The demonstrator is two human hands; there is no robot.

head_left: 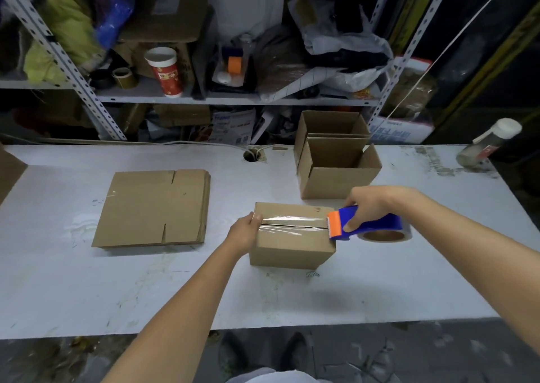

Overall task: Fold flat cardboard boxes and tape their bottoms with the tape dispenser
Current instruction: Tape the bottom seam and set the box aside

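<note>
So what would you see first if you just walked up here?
The bright blue and orange plastic tape dispenser jumps out, gripped by the right hand at the right end of a small brown cardboard box on the white table. The left hand holds the box's left end, with shiny clear tape laid along the top seam. To the left lies a stack of flat brown cardboard sheets, and behind stand two open brown cardboard boxes.

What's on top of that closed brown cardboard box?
Clear tape covers the cardboard box's centre seam; the blue-and-orange tape dispenser meets its right edge, the left hand grips its left. Its inside is hidden.
</note>
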